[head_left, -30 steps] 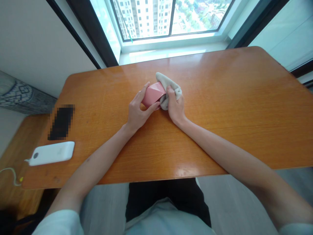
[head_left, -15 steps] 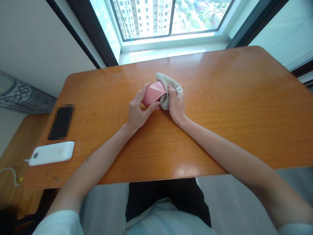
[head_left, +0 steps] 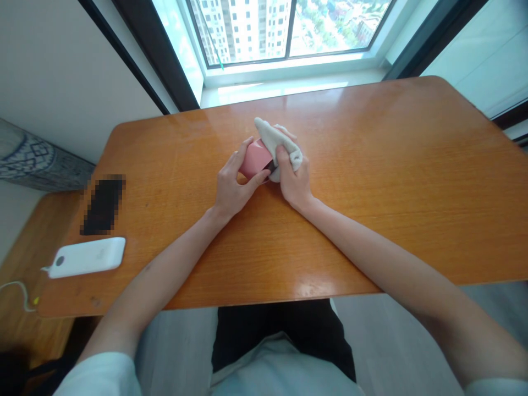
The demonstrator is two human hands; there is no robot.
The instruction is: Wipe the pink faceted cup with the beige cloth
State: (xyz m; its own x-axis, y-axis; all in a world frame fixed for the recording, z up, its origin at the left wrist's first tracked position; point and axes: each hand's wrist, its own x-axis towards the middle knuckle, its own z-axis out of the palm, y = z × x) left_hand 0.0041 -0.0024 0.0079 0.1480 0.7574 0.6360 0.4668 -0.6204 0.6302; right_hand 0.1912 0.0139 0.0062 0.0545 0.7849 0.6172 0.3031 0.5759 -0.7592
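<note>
A glossy pink faceted object [head_left: 256, 159], hollow-looking with a dark opening on its right side, is tilted above the middle of the table. My left hand [head_left: 234, 184] grips it from the left, thumb along the near side and fingers over the far side. My right hand [head_left: 295, 179] is closed on a crumpled whitish cloth [head_left: 278, 144], which presses against the pink object's right end and upper edge. Part of the opening is covered by the cloth. The exact kind of the pink object cannot be made out.
On the left of the wooden table [head_left: 391, 209] lie a dark, pixelated flat item [head_left: 103, 204] and a white oblong device [head_left: 88, 257] with a cable. A window [head_left: 289, 33] stands beyond the far edge. A patterned cylindrical object [head_left: 41, 159] is at the far left.
My right hand and the cloth have shifted slightly left and up, over the pink object's upper edge. More of its dark opening shows. My left hand has stayed in place.
</note>
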